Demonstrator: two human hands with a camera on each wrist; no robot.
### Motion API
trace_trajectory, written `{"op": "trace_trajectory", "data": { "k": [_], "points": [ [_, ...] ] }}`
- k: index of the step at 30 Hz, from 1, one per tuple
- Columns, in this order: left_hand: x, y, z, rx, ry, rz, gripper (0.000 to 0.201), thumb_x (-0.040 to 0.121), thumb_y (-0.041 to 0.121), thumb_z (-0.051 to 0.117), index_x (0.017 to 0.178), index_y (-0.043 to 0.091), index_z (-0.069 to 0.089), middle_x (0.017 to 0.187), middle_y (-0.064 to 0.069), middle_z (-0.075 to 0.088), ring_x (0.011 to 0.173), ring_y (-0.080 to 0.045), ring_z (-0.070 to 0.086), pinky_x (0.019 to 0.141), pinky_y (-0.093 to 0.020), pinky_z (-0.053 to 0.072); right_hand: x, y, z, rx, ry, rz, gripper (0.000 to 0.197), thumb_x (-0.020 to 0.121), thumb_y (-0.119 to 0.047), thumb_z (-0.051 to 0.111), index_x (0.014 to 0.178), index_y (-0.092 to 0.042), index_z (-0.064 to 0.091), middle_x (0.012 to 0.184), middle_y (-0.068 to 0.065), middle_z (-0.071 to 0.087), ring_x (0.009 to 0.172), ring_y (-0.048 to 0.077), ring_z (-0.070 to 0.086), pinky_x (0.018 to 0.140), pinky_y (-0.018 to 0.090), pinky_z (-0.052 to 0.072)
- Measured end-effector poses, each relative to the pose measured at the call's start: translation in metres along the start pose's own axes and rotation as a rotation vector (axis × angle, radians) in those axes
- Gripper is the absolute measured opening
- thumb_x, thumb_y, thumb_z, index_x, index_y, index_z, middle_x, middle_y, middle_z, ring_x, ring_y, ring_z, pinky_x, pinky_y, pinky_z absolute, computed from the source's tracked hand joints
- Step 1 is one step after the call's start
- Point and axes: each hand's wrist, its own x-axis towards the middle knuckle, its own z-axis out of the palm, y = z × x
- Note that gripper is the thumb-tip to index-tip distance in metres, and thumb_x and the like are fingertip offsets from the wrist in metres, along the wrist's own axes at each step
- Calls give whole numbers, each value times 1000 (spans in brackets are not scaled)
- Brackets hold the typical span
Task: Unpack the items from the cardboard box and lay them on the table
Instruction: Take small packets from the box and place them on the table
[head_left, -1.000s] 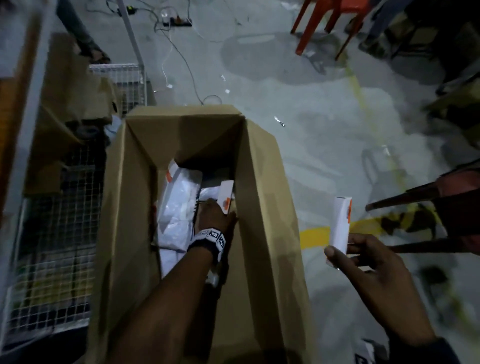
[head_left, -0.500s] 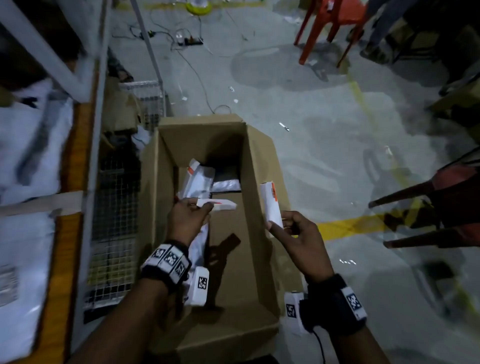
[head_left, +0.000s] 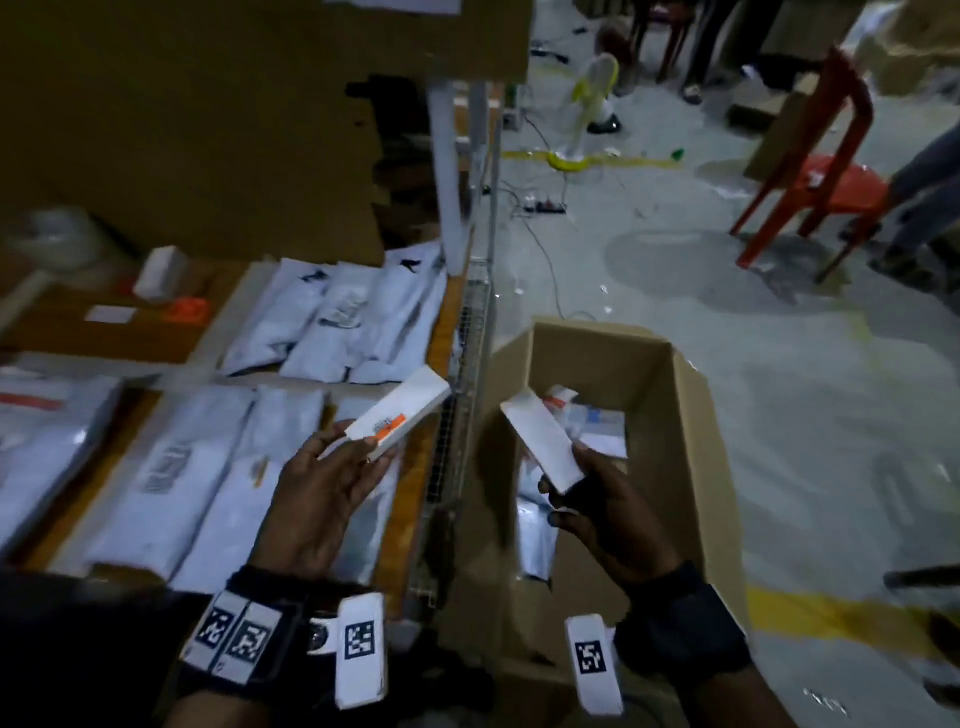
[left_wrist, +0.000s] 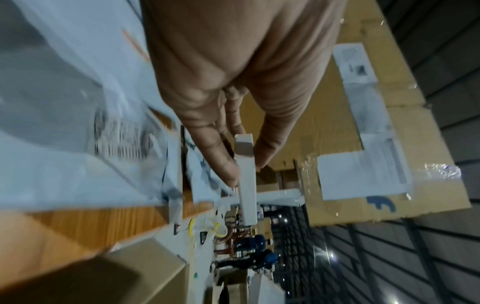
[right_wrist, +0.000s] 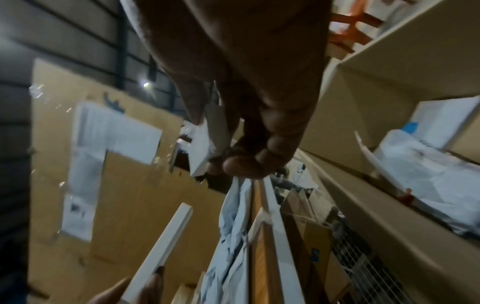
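The open cardboard box (head_left: 680, 426) stands on the floor to the right of the table (head_left: 410, 519), with white packets (head_left: 582, 421) left inside. My left hand (head_left: 332, 478) pinches a slim white carton with an orange stripe (head_left: 397, 415) over the table's right edge; the left wrist view shows the same carton (left_wrist: 246, 179) between thumb and fingers. My right hand (head_left: 597, 499) grips a second white carton (head_left: 543, 439) above the box opening, seen end-on as the second carton (right_wrist: 205, 144) in the right wrist view.
Several white mailer bags (head_left: 332, 322) lie in rows on the table. A big cardboard sheet (head_left: 208, 119) stands behind them. A wire mesh panel (head_left: 457, 405) runs between table and box. Red chairs (head_left: 810, 171), a fan (head_left: 587, 104) and cables are on the floor.
Both hands have risen out of the box, each with a white carton, and the left hand has swung left over the table. The view has turned toward the table.
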Motion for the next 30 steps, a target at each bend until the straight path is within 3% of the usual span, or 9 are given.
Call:
{"op": "trace_trajectory", "data": {
  "k": [4, 8, 12, 16, 22, 28, 30],
  "points": [
    [-12, 44, -79, -10, 24, 50, 20, 92, -4, 57, 107, 8, 62, 111, -19, 73, 93, -30, 74, 79, -27, 61, -27, 31, 93, -371, -58, -156, 18, 83, -34, 74, 99, -26, 77, 92, 0, 69, 87, 14, 65, 77, 33, 48],
    [-28, 94, -189, -11, 65, 98, 23, 92, 1, 59, 112, 11, 67, 107, -14, 75, 89, -26, 74, 79, -28, 61, -49, 88, 201, -579, -115, -274, 27, 83, -20, 74, 109, -24, 75, 85, -12, 73, 74, 11, 64, 62, 22, 49],
    [-54, 144, -298, 58, 132, 151, 28, 94, 5, 59, 121, 11, 66, 110, -12, 73, 89, -21, 72, 70, -23, 59, -54, 150, 296, -818, -243, -513, 41, 82, -15, 79, 120, -24, 68, 118, 0, 67, 105, 13, 66, 73, 24, 55],
    [-74, 188, -383, 99, 209, 239, 28, 92, 7, 64, 118, 15, 68, 106, -9, 75, 86, -18, 73, 68, -23, 59, -50, 191, 372, -997, -370, -873, 42, 85, -19, 77, 125, -22, 65, 125, -4, 56, 118, 14, 59, 81, 24, 55],
    [-67, 211, -451, 136, 282, 266, 30, 89, 13, 69, 119, 19, 69, 102, -8, 77, 85, -20, 72, 70, -26, 60, -34, 219, 440, -985, -424, -799, 46, 82, -18, 81, 124, -28, 65, 121, -13, 59, 117, 14, 59, 78, 36, 58],
    [-33, 246, -485, 129, 259, 175, 33, 81, 19, 75, 112, 11, 68, 97, -14, 76, 87, -24, 70, 79, -31, 59, -2, 257, 513, -1007, -510, -761, 47, 84, -27, 81, 127, -30, 64, 123, -17, 62, 117, 5, 59, 80, 34, 55],
    [-15, 264, -495, 111, 233, 163, 24, 83, 15, 72, 107, 11, 68, 95, -14, 73, 83, -21, 70, 75, -27, 60, 13, 269, 538, -997, -541, -781, 46, 86, -32, 78, 129, -28, 62, 124, -18, 62, 118, 5, 60, 86, 32, 55]
  ]
}}
